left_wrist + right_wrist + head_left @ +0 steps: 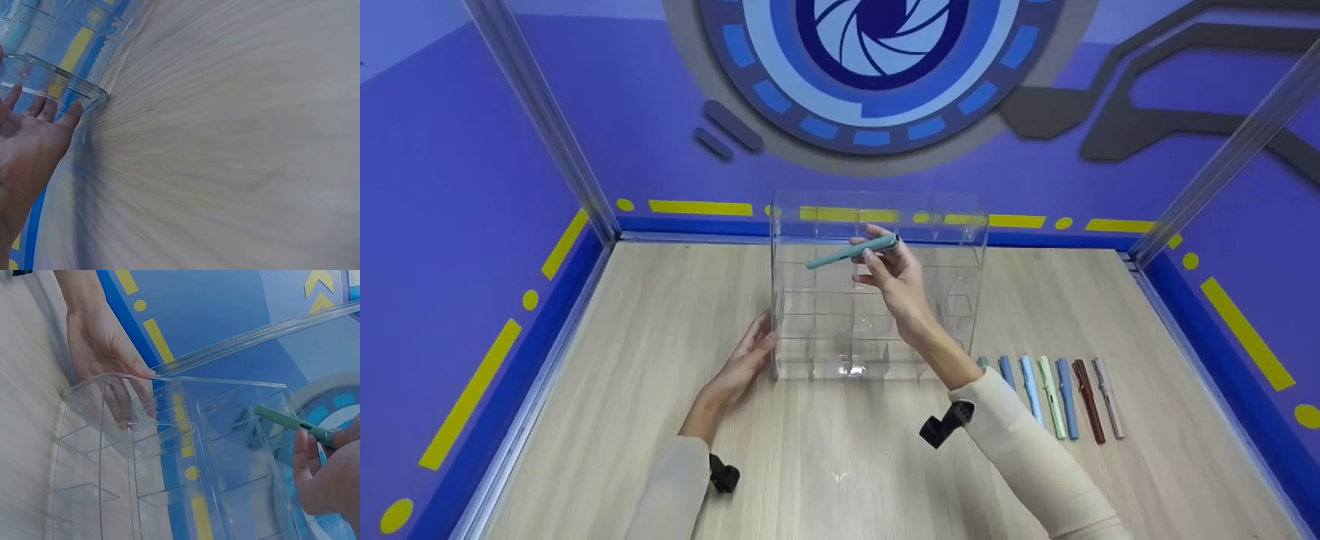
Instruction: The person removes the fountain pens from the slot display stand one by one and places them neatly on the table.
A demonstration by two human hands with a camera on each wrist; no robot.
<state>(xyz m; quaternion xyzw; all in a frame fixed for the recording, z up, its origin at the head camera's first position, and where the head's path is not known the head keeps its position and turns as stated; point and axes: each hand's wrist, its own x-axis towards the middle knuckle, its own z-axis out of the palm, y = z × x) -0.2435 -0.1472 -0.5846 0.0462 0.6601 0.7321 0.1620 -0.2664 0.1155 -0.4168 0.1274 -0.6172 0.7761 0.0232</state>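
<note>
A clear acrylic rack (817, 330) with rows of small compartments stands upright on the table. My right hand (901, 289) pinches a teal green pen (840, 255) between thumb and fingers, in front of the rack's upper rows. The right wrist view shows the same pen (281, 419) held near one end, its other end pointing toward the compartments. At the rack's left side, my left hand (741, 367) rests against the side panel with fingers fairly straight. In the left wrist view, the left hand's fingers (68, 117) lie along the rack's lower edge (93, 93).
Several pens lie side by side right of the rack, among them a light green pen (1054, 401), a dark red pen (1087, 401) and a grey pen (1108, 397). My right sleeve (1027, 457) partly covers the row. Blue printed walls (457, 225) enclose the wooden table (840, 465).
</note>
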